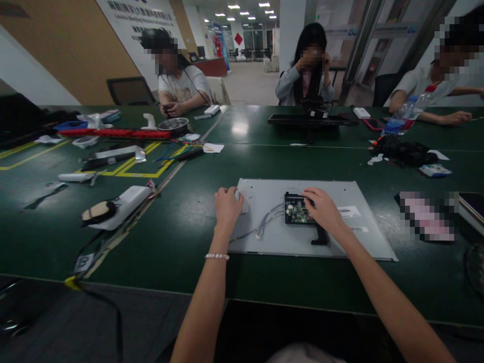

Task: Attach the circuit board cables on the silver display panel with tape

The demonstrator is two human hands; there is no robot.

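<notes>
A flat light-grey metal panel (272, 239) lies on the green table in front of me. On its middle rests a black plastic frame (322, 235) with a green circuit board (298, 214) in it. My right hand (321, 207) is closed on the right side of this frame, fingers at its upper edge. Grey cables (270, 218) run from the frame's left side across the panel. At the panel's left edge my left hand (228, 205) is closed, with curled fingers around something small and pale, mostly hidden. A beaded bracelet (217, 256) circles the left wrist.
To the left lie a white power strip-like block (130, 204), loose wires (176, 151) and a metal bowl (174, 124). A pink phone-like object (427, 216) lies right; a plastic bottle (408, 113) and black bundle (404, 150) sit beyond. Several people sit opposite, near a black monitor-like bar (295, 120).
</notes>
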